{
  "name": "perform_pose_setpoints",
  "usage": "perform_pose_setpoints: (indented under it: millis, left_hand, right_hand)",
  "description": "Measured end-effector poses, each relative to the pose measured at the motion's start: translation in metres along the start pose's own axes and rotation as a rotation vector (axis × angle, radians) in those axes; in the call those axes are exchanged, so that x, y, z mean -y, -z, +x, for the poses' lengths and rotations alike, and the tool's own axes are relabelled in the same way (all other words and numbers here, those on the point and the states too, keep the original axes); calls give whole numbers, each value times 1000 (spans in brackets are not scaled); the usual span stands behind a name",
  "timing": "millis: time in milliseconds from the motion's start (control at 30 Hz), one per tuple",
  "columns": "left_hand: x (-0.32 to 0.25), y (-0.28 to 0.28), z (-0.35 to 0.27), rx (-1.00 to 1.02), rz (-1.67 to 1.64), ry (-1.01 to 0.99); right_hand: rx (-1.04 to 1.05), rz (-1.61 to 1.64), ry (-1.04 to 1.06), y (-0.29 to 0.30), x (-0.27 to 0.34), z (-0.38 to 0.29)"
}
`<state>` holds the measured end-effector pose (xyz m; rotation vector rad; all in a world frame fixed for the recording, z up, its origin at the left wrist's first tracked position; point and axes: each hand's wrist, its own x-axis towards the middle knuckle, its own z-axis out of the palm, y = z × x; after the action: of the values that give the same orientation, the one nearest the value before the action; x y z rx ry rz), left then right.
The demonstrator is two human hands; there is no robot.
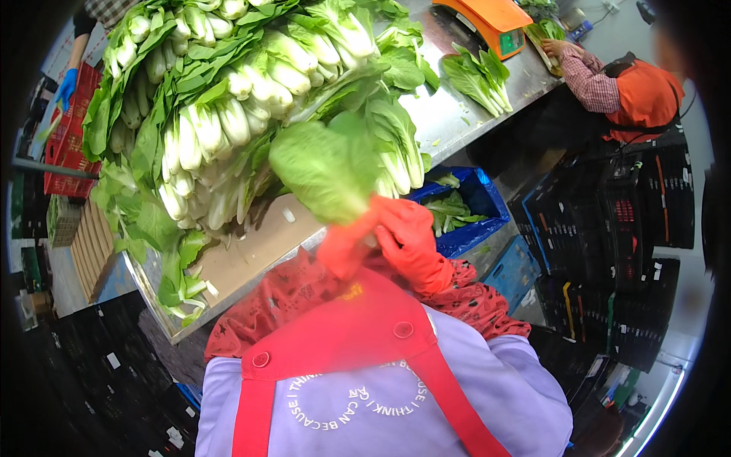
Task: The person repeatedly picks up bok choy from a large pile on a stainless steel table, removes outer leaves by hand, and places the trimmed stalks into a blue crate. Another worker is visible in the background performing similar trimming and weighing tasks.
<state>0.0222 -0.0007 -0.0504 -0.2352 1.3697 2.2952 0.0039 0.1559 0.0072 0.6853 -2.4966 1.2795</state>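
Observation:
Both my hands wear red rubber gloves and meet in front of my chest, at the near edge of a metal table (pixel 440 143). A leafy green head (pixel 325 171), blurred, rises from between them. My left hand (pixel 348 245) is blurred against its base. My right hand (pixel 408 237) has bent fingers close to the same base; whether it also grips the stem is unclear. Beyond them a large pile of bok choy (pixel 228 114) covers much of the table, with white stems towards me. More leafy heads (pixel 394 148) lie just past my right hand.
A tan board (pixel 268 240) lies at the table's near edge. A blue-lined bin (pixel 491 200) with leaves stands below, right. An orange scale (pixel 491 23) and a loose bok choy (pixel 480 83) are farther off. Co-workers stand top right and top left, beside a red crate (pixel 71 137). Black crates (pixel 599 211) stand right.

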Motion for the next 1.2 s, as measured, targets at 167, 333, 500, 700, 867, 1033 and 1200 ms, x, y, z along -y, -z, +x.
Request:
perform_pose_setpoints:
  millis: [167,333,500,700,867,1033,1200]
  left_hand:
    - [-12,-3,0,-39,-638,197]
    - [-11,-2,2,47,-683,144]
    - [-11,0,1,53,-737,156]
    - [-10,0,0,22,-721,185]
    - [-9,1,1,0,-708,196]
    - [-9,0,1,-3,-705,198]
    - [-10,0,2,52,-732,166]
  right_hand:
    - [-99,-122,-73,21,-34,5]
    - [-84,204,-828,12,-93,14]
    - [-193,615,-779,24,-107,9]
    - [-321,786,-900,34,-103,3]
    - [-380,809,-746,32,-98,-7]
    - [-343,952,-695,30,-94,-10]
    - [-312,1077,-781,24,-88,-14]
